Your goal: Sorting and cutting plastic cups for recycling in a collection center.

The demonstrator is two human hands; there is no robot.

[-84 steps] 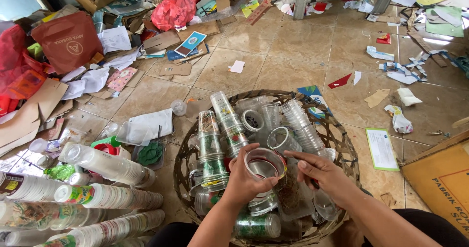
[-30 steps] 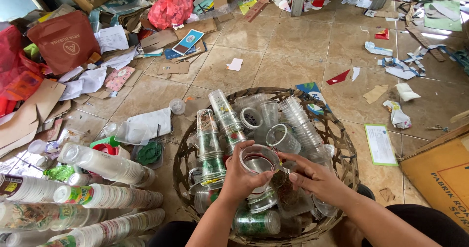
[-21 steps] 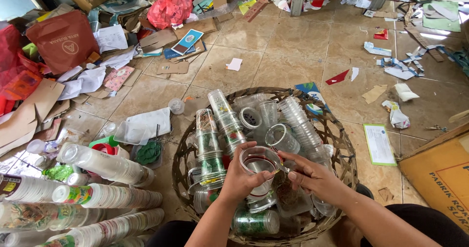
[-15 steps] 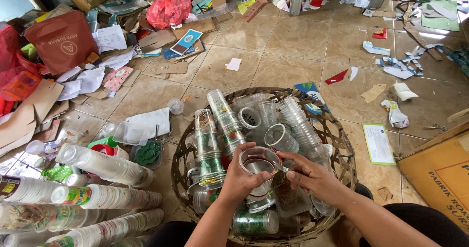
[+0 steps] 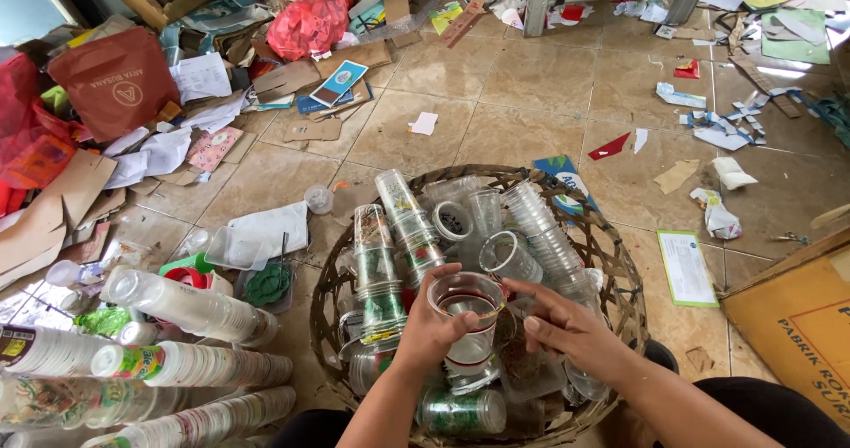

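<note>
Fingers: left hand (image 5: 436, 324) wrapped round a clear cup (image 5: 467, 315), right hand (image 5: 567, 326) loosely open beside its rim.
Cup sits lower centre, over the basket (image 5: 620, 262). Best done: steady the rim, keep the cup upright, nest it straight with the stacks (image 5: 195, 311) lower left.

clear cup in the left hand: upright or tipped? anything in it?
Upright, mouth up: the clear plastic cup in the left hand shows its round rim. Looks empty; the red inside could be print or residue.
</note>
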